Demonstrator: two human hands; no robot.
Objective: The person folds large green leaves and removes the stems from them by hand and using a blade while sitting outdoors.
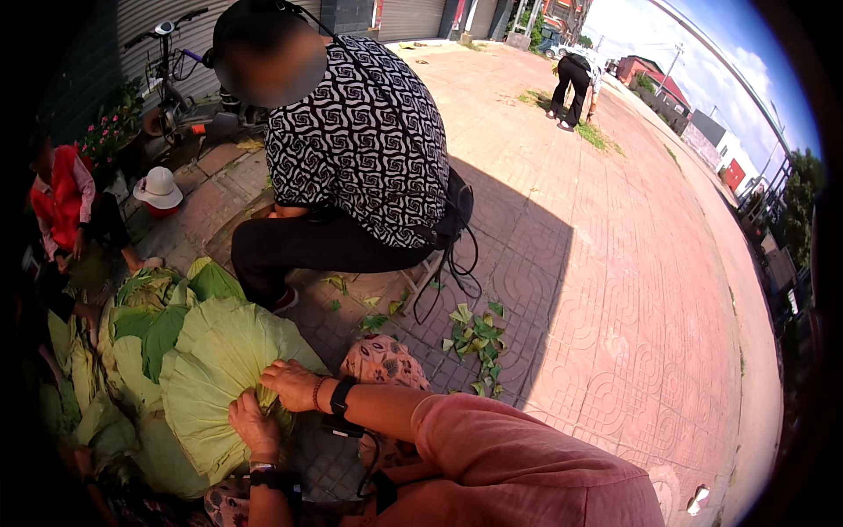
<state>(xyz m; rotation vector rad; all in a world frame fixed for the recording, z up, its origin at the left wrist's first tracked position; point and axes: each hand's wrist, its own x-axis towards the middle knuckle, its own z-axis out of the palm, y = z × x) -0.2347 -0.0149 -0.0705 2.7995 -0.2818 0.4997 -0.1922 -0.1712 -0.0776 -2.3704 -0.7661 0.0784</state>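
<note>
A large round lotus leaf [214,369], its pale, ribbed side facing up, spreads before me over a heap of other leaves. My right hand [293,385] grips it at the right, near the bunched, folded part where its veins run together. Just below and to the left, my left hand [253,425] also has its fingers on that bunched part. The two hands are close to each other, and the fingertips of both are partly hidden. Darker green leaves [161,336] lie behind the pale one, with more leaves [108,421] piled to the left.
A person in a patterned shirt [369,132] sits close ahead. Another in a red vest [64,191] is at the left. Leaf scraps [479,342] litter the paving. An electric bicycle [191,112] and a white hat [158,188] stand beyond. Farther off, a person [574,82] bends down.
</note>
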